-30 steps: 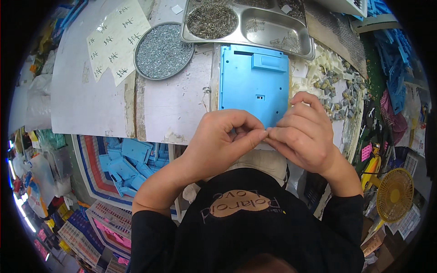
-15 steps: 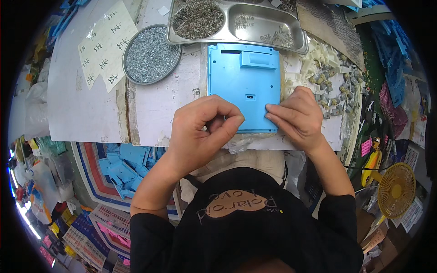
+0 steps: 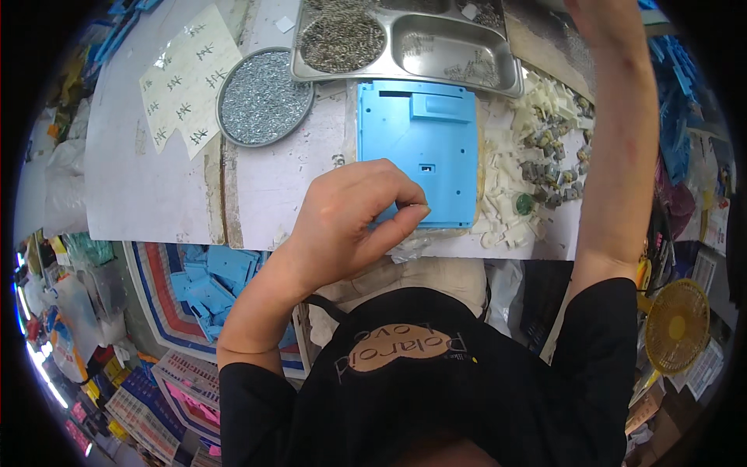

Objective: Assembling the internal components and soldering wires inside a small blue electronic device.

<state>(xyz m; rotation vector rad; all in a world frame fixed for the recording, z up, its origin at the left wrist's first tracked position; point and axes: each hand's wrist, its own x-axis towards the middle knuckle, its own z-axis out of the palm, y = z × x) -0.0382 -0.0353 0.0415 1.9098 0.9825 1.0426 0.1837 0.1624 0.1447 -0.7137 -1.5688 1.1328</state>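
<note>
A flat blue plastic panel [image 3: 412, 148] lies on the worktable, with a raised block and a slot along its far edge and a small rectangular opening in its middle. Over its near left corner is my left hand [image 3: 358, 214], thumb and forefinger pinched together. Whatever is between those fingertips is too small to make out. My right hand [image 3: 603, 19] is stretched far forward at the top right, past the panel and beside the metal tray. Its fingers are cut off by the picture's edge.
Small coiled springs lie in a steel compartment tray [image 3: 373, 71] behind the panel. A round dish [image 3: 222, 117] of small metal screws stands to its left. White plastic parts [image 3: 510, 202] and small motors [image 3: 548, 148] are heaped right. Below left, a striped crate [image 3: 152, 292] holds blue parts.
My right hand has left the panel's right edge and reached far forward and right. A round green piece now shows among the white parts. My left hand stays pinched in nearly the same place.
</note>
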